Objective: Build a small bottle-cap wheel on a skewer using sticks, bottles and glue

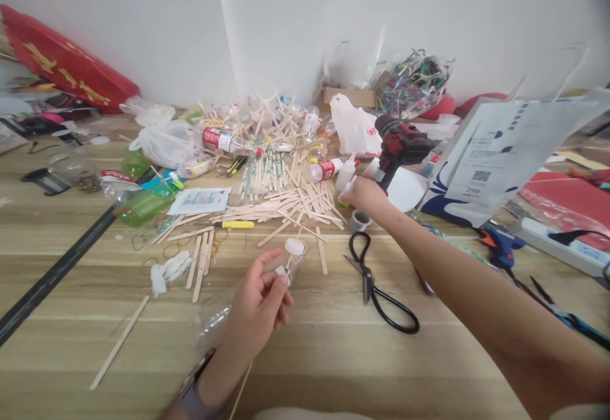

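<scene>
My left hand (pixel 262 296) is closed, its thumb and fingers pinching a thin wooden stick (pixel 242 389) that slants up from the lower edge. A white round cap (pixel 294 246) sits near the stick's upper end, and a clear plastic piece shows by my fingertips. Beneath that wrist lies a clear plastic bottle (pixel 213 318), partly covered. My right hand (pixel 366 195) reaches forward with its fingers closed at a small white squeeze bottle (pixel 347 171); my fingers partly hide its lower part. Just below are a grey tape roll (pixel 359 220) and black-handled scissors (pixel 366 280).
A red and black power drill (pixel 399 143) stands beyond my right hand. Craft sticks (pixel 305 201), plastic bottles and bags are heaped at the back. A yellow-handled cutter (pixel 237 224) lies mid-table. A white paper bag (pixel 469 159) and a blue glue gun (pixel 500 245) are at right.
</scene>
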The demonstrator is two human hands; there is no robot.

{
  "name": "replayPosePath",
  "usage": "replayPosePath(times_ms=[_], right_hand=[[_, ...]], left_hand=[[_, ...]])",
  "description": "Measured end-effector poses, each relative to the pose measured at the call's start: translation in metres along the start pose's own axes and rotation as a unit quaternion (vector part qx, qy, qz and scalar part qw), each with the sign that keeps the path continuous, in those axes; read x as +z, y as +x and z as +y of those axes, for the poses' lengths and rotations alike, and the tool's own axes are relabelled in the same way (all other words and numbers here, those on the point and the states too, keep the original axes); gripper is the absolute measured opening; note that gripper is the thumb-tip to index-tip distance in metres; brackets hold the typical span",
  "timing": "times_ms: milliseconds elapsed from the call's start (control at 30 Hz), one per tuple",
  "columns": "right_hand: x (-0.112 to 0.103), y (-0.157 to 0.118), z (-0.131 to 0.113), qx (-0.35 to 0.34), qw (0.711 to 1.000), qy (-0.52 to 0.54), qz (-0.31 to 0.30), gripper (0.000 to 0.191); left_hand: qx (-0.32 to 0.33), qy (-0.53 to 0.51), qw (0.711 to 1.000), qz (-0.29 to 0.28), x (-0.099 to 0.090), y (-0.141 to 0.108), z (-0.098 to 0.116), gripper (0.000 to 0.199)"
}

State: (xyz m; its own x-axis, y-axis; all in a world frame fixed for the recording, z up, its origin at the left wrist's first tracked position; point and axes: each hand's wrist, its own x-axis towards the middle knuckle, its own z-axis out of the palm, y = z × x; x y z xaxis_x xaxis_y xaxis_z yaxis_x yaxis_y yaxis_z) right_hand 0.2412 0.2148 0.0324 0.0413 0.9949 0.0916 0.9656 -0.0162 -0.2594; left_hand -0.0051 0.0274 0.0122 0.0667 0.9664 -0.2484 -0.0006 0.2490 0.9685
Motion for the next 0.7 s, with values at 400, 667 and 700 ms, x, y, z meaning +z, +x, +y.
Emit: replayPosePath(times_ms=[400, 667, 700], right_hand=[[-0.009, -0.151, -0.047, -0.155, 0.956, 0.214, -0.123, 0.026], [0.021, -0.183, -0.073, -0.214, 0.841, 0.429, -0.252, 0.023], [0.021, -0.184, -0.070, -0.215, 0.854, 0.415, -0.226, 0.021]], left_hand=[[0.007, -0.051, 0.999, 0.004, -0.007, 0.004, 0.004, 0.056], [0.019, -0.076, 0.997, 0.011, -0.006, -0.003, 0.013, 0.049], [0.016, -0.077, 0.997, 0.012, -0.006, -0.005, 0.014, 0.049]])
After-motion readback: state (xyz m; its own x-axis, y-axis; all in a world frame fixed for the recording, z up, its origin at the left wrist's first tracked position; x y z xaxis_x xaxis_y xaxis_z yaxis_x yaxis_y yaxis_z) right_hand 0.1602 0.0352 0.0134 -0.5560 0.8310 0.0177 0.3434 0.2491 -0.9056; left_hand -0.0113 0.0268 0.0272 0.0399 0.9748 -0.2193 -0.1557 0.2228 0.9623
